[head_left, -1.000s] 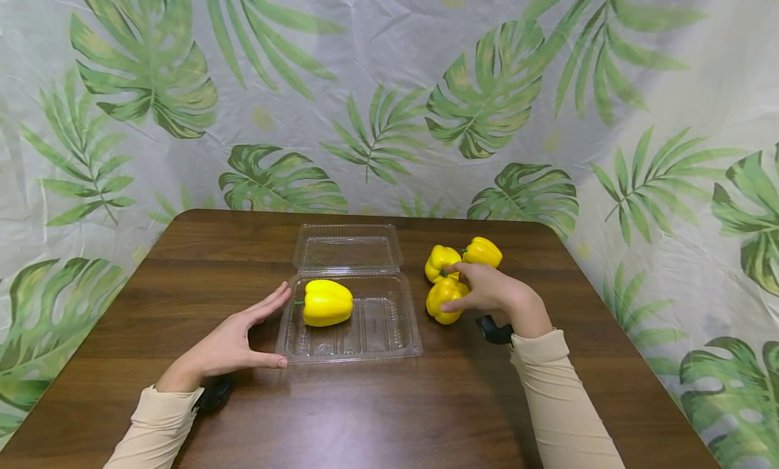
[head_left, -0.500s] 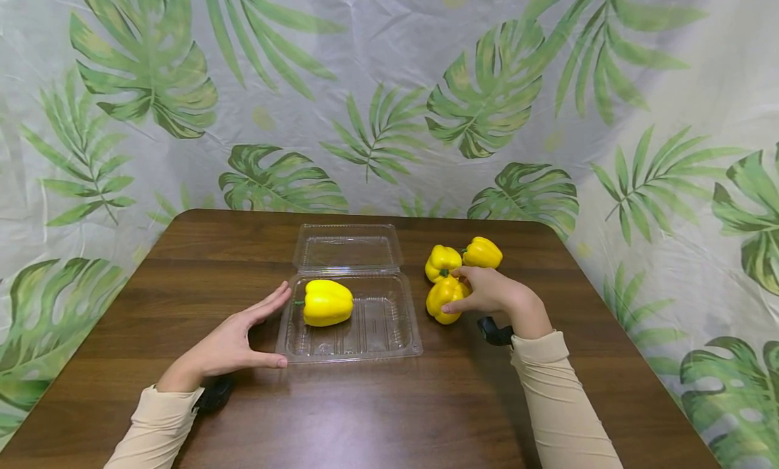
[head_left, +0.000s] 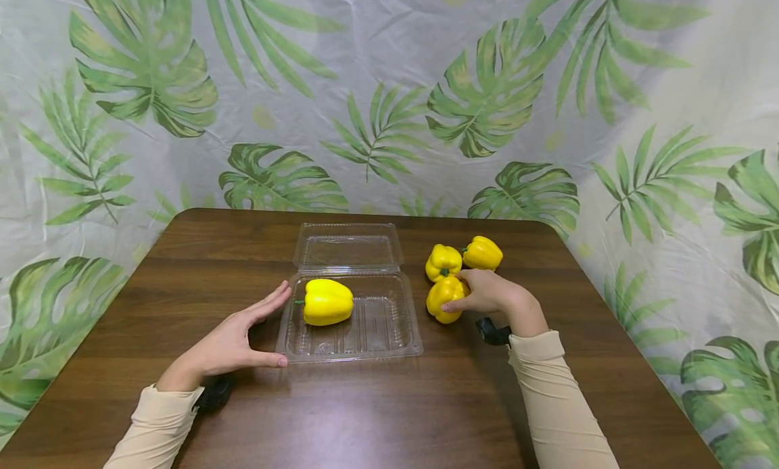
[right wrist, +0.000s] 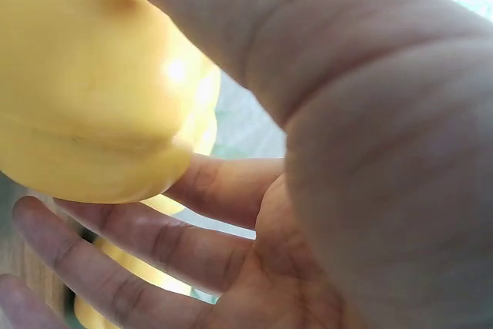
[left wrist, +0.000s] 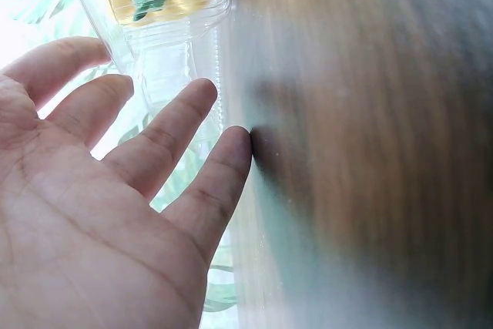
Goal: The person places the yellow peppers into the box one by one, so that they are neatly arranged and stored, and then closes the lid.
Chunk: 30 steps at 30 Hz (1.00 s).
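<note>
A yellow bell pepper (head_left: 327, 302) lies on its side in the left half of a clear plastic clamshell container (head_left: 389, 327), its green stem pointing left. At the container's left edge is my left hand (head_left: 228, 340), thumb and fingers spread and nothing held. The left wrist view shows its palm and outstretched fingers (left wrist: 219, 182) beside the clear wall. My right hand (head_left: 502, 297) holds a second yellow bell pepper (head_left: 444, 301) between thumb and fingers, right of the container. In the right wrist view, the thumb lies against this pepper (right wrist: 85, 90) and the fingers reach behind it.
Two more yellow bell peppers, one upright-looking pepper (head_left: 443, 261) and one lying pepper (head_left: 483, 253), sit just behind the held one. The container's lid (head_left: 348, 253) lies folded back on the brown wooden table (head_left: 341, 415). A leaf-patterned cloth (head_left: 389, 104) hangs behind.
My right hand's fingers have closed in slightly around the nearest right-hand pepper. The left hand, the container and the other peppers have stayed in place.
</note>
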{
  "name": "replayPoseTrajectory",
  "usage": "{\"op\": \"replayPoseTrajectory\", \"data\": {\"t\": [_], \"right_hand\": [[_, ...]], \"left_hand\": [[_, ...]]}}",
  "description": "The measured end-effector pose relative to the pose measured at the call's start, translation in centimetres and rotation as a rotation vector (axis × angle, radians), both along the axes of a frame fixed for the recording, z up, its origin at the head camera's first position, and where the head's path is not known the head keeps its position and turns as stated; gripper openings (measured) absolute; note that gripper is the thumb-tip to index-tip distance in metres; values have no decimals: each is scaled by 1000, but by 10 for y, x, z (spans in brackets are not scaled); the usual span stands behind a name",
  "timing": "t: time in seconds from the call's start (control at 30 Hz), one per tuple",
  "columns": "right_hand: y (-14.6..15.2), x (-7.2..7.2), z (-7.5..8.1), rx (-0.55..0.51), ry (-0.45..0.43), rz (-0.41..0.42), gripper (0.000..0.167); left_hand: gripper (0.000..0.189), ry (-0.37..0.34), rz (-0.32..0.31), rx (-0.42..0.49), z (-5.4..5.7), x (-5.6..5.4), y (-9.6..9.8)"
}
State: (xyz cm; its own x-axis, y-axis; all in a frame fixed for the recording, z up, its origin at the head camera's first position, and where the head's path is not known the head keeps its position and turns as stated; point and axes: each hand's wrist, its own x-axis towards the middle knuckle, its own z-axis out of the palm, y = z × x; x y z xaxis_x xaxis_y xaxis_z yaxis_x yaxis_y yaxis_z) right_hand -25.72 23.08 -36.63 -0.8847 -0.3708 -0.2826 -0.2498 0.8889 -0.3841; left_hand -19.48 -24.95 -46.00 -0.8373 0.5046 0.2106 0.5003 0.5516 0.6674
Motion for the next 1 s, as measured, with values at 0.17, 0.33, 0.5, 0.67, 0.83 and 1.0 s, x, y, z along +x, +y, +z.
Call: {"op": "replayPoseTrajectory", "data": {"t": [0.17, 0.33, 0.5, 0.67, 0.83, 1.0], "right_hand": [[0, -1, -3, -11, 3, -2, 80], [0, -2, -6, -3, 7, -11, 82], [0, -2, -8, 0, 6, -22, 80], [1, -4, -10, 7, 4, -18, 79], [0, -4, -9, 6, 2, -18, 75], [0, -6, -9, 0, 1, -10, 68]], "left_hand": [[113, 11, -11, 6, 0, 0, 1], [113, 20, -17, 1, 0, -1, 1], [114, 6, -8, 1, 0, 0, 0], [113, 16, -19, 3, 1, 0, 1], [114, 22, -20, -2, 2, 1, 1], [114, 19, -21, -2, 2, 1, 1]]}}
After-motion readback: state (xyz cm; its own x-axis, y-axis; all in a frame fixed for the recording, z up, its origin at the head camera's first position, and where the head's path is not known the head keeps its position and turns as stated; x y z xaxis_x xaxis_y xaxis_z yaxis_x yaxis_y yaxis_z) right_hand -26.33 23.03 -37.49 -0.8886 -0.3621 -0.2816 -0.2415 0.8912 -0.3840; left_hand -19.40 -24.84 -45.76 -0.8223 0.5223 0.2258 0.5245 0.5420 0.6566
